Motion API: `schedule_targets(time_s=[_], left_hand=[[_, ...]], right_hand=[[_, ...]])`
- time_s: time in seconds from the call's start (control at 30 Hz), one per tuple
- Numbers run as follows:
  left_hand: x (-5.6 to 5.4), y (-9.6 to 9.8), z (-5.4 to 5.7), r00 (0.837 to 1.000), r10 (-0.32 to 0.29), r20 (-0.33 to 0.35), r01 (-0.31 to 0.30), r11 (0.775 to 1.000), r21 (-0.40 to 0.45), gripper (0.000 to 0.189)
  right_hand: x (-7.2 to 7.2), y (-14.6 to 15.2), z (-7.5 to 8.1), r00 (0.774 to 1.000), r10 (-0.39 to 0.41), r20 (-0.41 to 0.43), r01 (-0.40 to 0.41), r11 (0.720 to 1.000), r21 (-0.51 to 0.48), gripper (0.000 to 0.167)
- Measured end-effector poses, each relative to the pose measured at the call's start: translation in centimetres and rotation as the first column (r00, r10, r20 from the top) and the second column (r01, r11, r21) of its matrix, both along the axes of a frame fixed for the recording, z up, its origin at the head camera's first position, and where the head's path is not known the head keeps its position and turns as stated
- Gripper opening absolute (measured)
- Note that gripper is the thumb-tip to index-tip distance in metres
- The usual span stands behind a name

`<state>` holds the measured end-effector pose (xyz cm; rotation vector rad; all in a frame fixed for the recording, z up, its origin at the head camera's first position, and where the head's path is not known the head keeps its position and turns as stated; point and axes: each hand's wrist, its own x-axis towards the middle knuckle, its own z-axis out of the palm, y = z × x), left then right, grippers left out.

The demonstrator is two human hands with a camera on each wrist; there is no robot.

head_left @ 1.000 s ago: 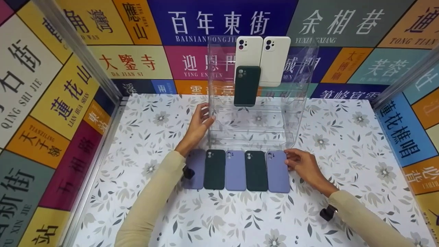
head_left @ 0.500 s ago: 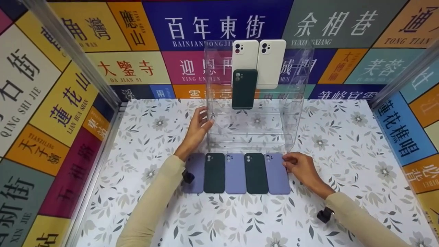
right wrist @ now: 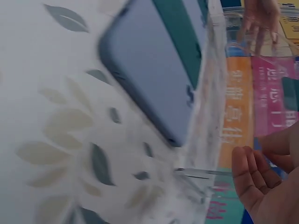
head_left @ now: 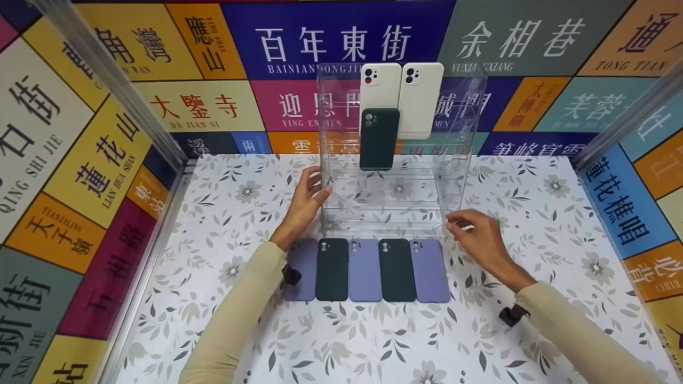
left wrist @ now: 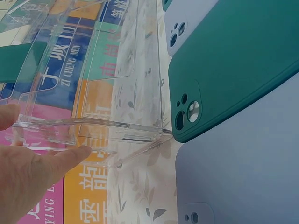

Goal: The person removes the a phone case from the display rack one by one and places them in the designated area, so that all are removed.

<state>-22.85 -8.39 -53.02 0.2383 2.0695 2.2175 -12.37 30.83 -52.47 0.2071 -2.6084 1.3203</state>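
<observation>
A clear plastic display stand (head_left: 460,160) stands on the table, holding two white phone cases (head_left: 421,101) on its upper level and a dark green phone case (head_left: 379,140) lower in front. My left hand (head_left: 307,201) grips the stand's left side edge, thumb in front and fingers behind. My right hand (head_left: 483,237) is beside the stand's front right corner, fingers loosely bent and nothing between them. Several cases lie in a row before the stand, purple (head_left: 430,271) alternating with dark green (head_left: 397,271). My left forearm partly covers the leftmost purple case (head_left: 303,269).
White cloth (head_left: 341,346) with a grey leaf and flower pattern covers the table. Colourful panels with street names (head_left: 336,32) wall in the back and both sides, with metal posts (head_left: 128,74) at the corners.
My right hand has left the rightmost purple case's edge and moved up to the stand's right front corner. The left hand keeps its grip, and the cases stay in place.
</observation>
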Motion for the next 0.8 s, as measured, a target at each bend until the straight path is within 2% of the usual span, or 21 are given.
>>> schedule_targets(time_s=[0.37, 0.57, 0.8], left_hand=[[-0.1, 0.1, 0.0, 1.000, 0.010, 0.007, -0.010, 1.000, 0.009, 0.051], [-0.1, 0.2, 0.0, 1.000, 0.002, 0.000, -0.002, 1.000, 0.009, 0.051], [0.0, 0.0, -0.1, 0.999, 0.012, -0.049, -0.012, 1.000, 0.000, 0.053]], right_hand=[[-3.9, -0.7, 5.5, 0.988, 0.035, -0.150, -0.025, 0.998, 0.065, 0.018], [-6.3, -1.9, 8.8, 0.978, 0.068, -0.195, -0.052, 0.995, 0.086, 0.020], [-9.4, -4.3, 11.6, 0.964, 0.136, -0.229, -0.113, 0.987, 0.112, 0.024]])
